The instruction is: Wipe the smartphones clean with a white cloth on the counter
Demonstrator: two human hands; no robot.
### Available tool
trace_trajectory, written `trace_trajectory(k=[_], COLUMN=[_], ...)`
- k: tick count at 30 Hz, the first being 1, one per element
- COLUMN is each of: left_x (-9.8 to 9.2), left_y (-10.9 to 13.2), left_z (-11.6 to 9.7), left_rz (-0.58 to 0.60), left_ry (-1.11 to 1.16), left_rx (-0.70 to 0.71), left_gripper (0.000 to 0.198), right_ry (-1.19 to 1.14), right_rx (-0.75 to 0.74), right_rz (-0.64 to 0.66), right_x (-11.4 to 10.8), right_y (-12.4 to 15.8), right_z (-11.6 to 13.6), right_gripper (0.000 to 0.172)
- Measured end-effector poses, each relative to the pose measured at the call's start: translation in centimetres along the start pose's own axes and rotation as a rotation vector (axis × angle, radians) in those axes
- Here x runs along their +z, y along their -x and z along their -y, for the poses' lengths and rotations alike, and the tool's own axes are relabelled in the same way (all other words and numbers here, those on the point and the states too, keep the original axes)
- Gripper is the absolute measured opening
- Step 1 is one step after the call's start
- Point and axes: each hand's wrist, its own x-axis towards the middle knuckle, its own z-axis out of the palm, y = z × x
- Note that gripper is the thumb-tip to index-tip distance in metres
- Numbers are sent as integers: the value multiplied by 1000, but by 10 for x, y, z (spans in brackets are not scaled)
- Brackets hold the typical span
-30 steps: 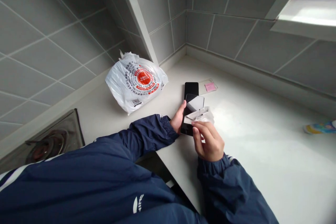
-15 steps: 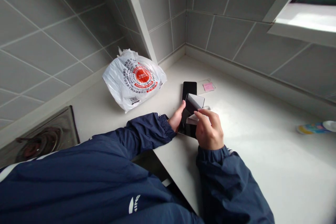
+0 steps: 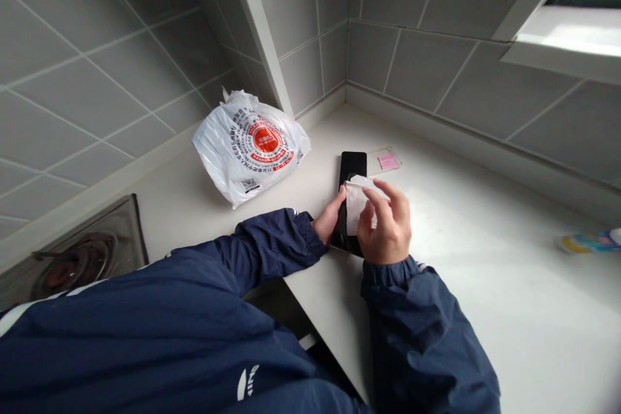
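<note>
My left hand (image 3: pixel 330 217) grips a dark phone-like device, largely covered, at its left edge, with the thumb near its upper side. A pale wipe or paper (image 3: pixel 356 200) lies over that device. My right hand (image 3: pixel 387 223) is above the wipe with its fingers bent, the fingertips at the wipe; the thumb is partly visible. Just behind, a black phone (image 3: pixel 353 163) rests on the counter, partly covered by what I hold. To its right lies a clear case with a pink paper (image 3: pixel 388 162).
A white plastic bag (image 3: pixel 252 149) with red print stands on the counter (image 3: pixel 460 259), left of my hands. A stove burner (image 3: pixel 72 265) is at the far left. A colourful bottle or tube (image 3: pixel 587 242) lies at the right. Tiled walls meet behind.
The pale wipe, crumpled near my right fingers before, now spreads flat across the device's surface. My right fingers have spread and shifted slightly. The view has moved a little.
</note>
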Motion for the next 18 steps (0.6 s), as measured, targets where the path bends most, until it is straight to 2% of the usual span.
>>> trace_trajectory(k=[2, 4, 7, 11, 15, 18], left_x=[-1, -2, 0, 0, -3, -5], left_y=[4, 7, 10, 11, 13, 13], left_z=[1, 2, 3, 5, 8, 12], left_rz=[1, 15, 29, 64, 146, 171], left_ry=[-40, -72, -91, -131, -174, -192], left_rx=[-26, -55, -65, -20, -16, 66], left_gripper=[64, 68, 71, 71, 73, 69], right_ry=[17, 31, 138, 272, 316, 325], right_rx=[1, -48, -67, 23, 77, 67], right_rz=[-7, 111, 321, 487, 543, 520], right_x=[-1, 0, 2, 0, -5, -8], right_y=[13, 24, 31, 28, 20, 13], right_z=[-5, -8, -9, -5, -2, -1], right_gripper=[32, 30, 45, 60, 64, 69])
